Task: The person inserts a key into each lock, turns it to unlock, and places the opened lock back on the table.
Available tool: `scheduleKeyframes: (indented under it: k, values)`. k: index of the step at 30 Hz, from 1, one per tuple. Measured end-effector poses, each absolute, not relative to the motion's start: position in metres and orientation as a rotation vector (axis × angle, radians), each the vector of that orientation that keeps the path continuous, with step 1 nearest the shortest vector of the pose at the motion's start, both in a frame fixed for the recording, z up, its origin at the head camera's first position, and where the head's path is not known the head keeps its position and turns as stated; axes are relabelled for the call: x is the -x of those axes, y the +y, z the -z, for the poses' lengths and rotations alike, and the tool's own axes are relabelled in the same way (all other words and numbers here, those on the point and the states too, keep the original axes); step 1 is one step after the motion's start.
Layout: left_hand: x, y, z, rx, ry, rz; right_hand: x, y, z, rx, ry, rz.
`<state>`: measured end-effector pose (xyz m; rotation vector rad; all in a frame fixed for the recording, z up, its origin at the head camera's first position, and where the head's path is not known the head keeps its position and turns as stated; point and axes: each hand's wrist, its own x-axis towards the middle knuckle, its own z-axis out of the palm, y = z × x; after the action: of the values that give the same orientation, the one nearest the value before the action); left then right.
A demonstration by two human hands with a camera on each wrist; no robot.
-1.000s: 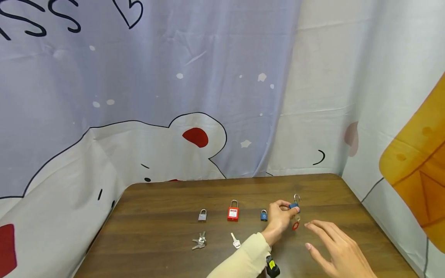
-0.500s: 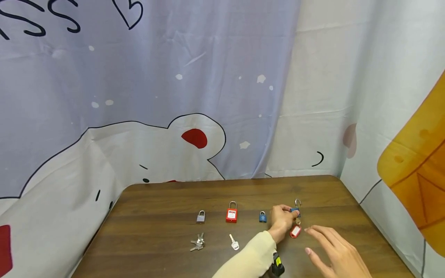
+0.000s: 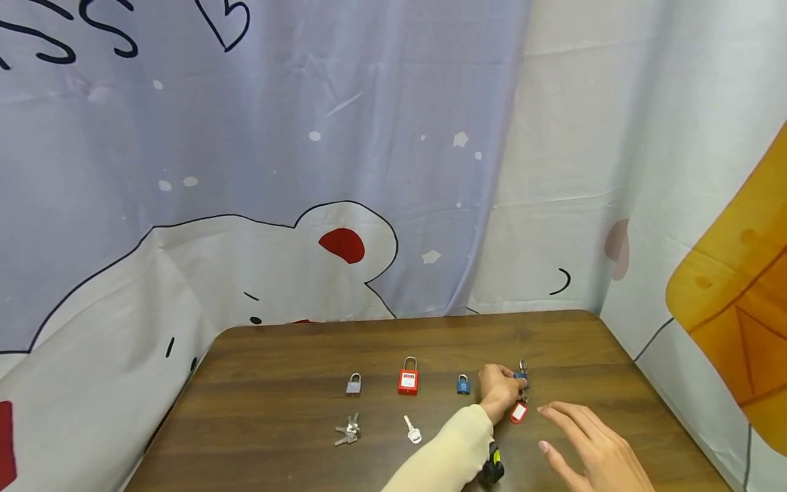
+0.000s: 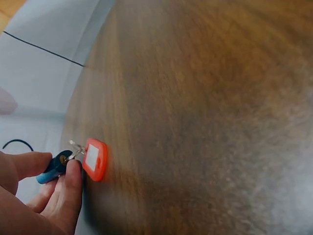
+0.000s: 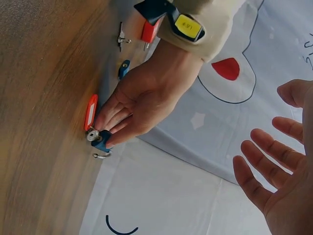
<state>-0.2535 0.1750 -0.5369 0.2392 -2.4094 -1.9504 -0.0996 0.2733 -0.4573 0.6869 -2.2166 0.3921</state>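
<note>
Pinching a blue padlock [image 3: 521, 374], left hand [image 3: 499, 393] — red tag [image 3: 518, 412] label unreadable.

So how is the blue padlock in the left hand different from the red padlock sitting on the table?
The blue padlock is pinched in the left hand; the red padlock lies untouched on the table. The blue padlock has a key in it with a red tag; the red padlock shows none. The blue padlock's shackle looks open at one end, while the red padlock's forms a closed loop. The red padlock's body looks larger and bears a white label. Both have silver metal shackles.
</note>
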Motion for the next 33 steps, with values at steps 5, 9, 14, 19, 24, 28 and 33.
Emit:
scheduleKeyframes:
  k: [5,9,14,19,24,28,33]
  values:
    - [0.255,0.179,0.534,-0.227,-2.514,1.766,0.1,0.274,0.458,-0.711,-2.191,-0.381]
    - [0.257,0.179,0.532,-0.187,-2.575,1.657,0.1,0.274,0.458,-0.709,-2.177,-0.386]
    - [0.259,0.179,0.533,-0.178,-2.598,1.57,0.097,0.276,0.459,-0.681,-2.202,-0.378]
    - [0.262,0.179,0.536,-0.159,-2.645,1.449,0.095,0.278,0.46,-0.675,-2.195,-0.374]
    - [0.263,0.176,0.539,-0.141,-2.67,1.384,0.095,0.277,0.461,-0.687,-2.182,-0.381]
    - [0.263,0.172,0.535,-0.087,-2.687,1.384,0.093,0.275,0.459,-0.669,-2.213,-0.375]
    - [0.262,0.17,0.523,0.042,-2.71,1.376,0.092,0.274,0.456,-0.666,-2.218,-0.372]
